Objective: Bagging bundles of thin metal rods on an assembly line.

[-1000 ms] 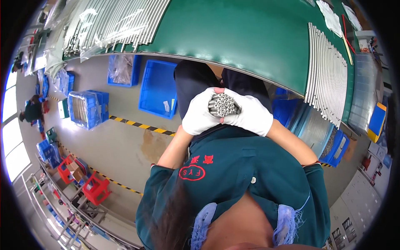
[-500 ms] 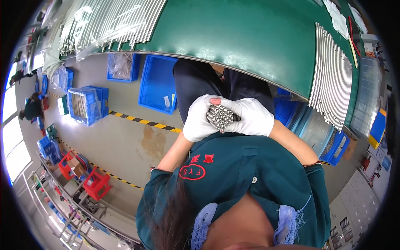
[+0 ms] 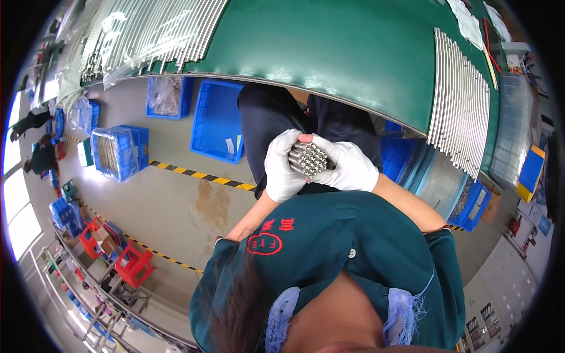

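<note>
A bundle of metal rods (image 3: 308, 161) sits between my two gloved hands, its round ends facing up toward me. My left hand (image 3: 285, 167), in a white glove, wraps the bundle from the left. Around its right side closes my right hand (image 3: 352, 165), also white-gloved. One bare fingertip shows above the bundle. The rods' far length is hidden below the hands, over my lap. On the green table (image 3: 329, 53) lie a row of metal rods (image 3: 460, 103) at the right and another row of rods (image 3: 156, 32) at the left, partly under clear plastic.
A blue crate (image 3: 218, 120) stands on the floor left of my legs. Beyond it are a plastic-wrapped blue crate (image 3: 120, 150) and red stools (image 3: 134, 263). Blue bins (image 3: 474, 206) stand under the table's right end. Other people (image 3: 42, 156) are far left.
The bundle has tilted slightly between my hands, showing more of the rods' sides. My hands still hold it, and the whole view has shifted a little.
</note>
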Tool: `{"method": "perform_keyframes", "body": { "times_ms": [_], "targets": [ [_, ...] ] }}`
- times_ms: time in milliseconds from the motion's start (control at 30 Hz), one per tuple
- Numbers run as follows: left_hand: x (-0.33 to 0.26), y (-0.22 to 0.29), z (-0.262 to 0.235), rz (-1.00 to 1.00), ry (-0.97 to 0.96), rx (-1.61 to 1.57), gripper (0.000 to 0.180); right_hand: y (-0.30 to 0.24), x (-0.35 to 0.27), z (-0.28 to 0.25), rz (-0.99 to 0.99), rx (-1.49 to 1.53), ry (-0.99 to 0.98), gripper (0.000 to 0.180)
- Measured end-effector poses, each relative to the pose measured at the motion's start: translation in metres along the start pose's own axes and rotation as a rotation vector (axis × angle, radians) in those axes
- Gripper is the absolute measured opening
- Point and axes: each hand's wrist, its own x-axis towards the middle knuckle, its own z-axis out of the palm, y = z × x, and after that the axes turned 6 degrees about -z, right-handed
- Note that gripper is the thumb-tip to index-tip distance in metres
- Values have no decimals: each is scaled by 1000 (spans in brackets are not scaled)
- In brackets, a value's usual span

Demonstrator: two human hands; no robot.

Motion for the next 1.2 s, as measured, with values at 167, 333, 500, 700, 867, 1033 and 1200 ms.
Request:
{"method": "perform_keyframes", "body": {
  "times_ms": [167, 333, 500, 700, 867, 1033, 1200],
  "targets": [
    [36, 70, -24, -219, -288, -186, 50, -10, 2, -8, 35, 45, 28, 67],
    [59, 78, -55, -487, -824, -361, 54, -9, 9, -13, -40, 95, -108, 67],
    [62, 73, -54, -573, -839, -478, 52, -13, 13, -15, 82, 88, -180, 65],
    [57, 65, -50, -419, -783, -313, 55, -6, 9, -14, 29, 49, -158, 66],
    [52, 67, -48, -331, -738, -181, 51, -7, 8, -16, 41, 30, -212, 66],
    [46, 68, -48, -308, -701, -128, 50, -3, 8, -17, -61, 16, -218, 68],
    [47, 66, -49, -144, -700, -23, 52, 4, 5, -14, -85, -44, -241, 73]
  ]
}}
